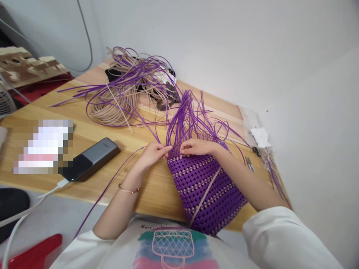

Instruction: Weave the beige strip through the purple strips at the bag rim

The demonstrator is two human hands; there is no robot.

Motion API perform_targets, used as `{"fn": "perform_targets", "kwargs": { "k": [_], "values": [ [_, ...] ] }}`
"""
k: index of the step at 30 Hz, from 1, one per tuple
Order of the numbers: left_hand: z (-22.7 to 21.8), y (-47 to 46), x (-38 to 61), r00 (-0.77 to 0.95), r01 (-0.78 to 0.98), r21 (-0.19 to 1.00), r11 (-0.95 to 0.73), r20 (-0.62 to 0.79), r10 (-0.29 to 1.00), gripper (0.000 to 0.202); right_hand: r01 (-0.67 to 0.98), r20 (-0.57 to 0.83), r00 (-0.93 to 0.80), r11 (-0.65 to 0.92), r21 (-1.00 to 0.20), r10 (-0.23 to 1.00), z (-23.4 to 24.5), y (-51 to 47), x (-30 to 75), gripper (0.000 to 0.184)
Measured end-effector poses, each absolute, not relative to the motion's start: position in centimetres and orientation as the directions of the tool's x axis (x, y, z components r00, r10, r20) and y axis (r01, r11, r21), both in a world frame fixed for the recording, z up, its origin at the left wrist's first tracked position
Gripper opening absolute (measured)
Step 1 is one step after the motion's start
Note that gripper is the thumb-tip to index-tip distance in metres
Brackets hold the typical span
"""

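Observation:
A purple woven bag piece point(196, 186) with beige rows lies slanted over the table's front edge. Loose purple strands point(182, 116) rise from its upper rim. At the rim's left corner, my left hand point(155, 152) pinches a purple strand between thumb and finger. One long purple strand point(110, 183) trails from this hand down over the front edge. My right hand point(198, 147) is closed just to its right, its fingertips pinched on a strand at the rim. Across the bag's face runs a flat beige strip point(206, 194).
Coiled beige cord point(114, 106) and tangled purple strands lie at the back of the wooden table point(148, 186). A power bank point(95, 157) with a white cable point(53, 190) and a blurred-out phone point(45, 147) sit left. Small cutters point(249, 164) lie right, near a white scrap point(260, 137).

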State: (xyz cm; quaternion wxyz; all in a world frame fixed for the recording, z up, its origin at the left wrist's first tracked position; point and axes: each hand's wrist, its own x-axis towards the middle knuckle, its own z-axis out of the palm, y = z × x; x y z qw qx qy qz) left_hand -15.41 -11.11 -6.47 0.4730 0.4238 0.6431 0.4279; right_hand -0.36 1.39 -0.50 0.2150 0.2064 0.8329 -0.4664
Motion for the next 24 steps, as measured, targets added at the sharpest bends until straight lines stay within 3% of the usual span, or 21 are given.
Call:
{"fn": "perform_targets", "kwargs": {
  "k": [4,6,11,24],
  "values": [
    [-5.7,-11.3,-13.9,-0.085,0.250,0.968,-0.009,0.031,0.996,0.015,0.515,-0.419,-0.856,0.575,-0.636,0.302,-0.4,0.7,0.4,0.021],
    [-5.5,-11.2,-13.2,-0.050,0.325,0.944,-0.066,0.087,0.995,0.010,0.474,-0.312,-0.880,0.632,-0.613,0.358,-0.6,0.3,0.7,0.026],
    [-5.7,-11.1,-13.1,-0.016,0.404,0.910,-0.093,0.109,0.994,0.017,0.408,-0.178,-0.904,0.660,-0.631,0.389,-0.9,-0.4,0.9,0.029],
    [-5.8,-9.9,-13.8,0.079,0.362,0.931,-0.056,0.029,0.996,0.009,0.383,-0.119,-0.908,0.677,-0.629,0.403,-0.9,-0.3,1.1,0.029]
  ]
}}
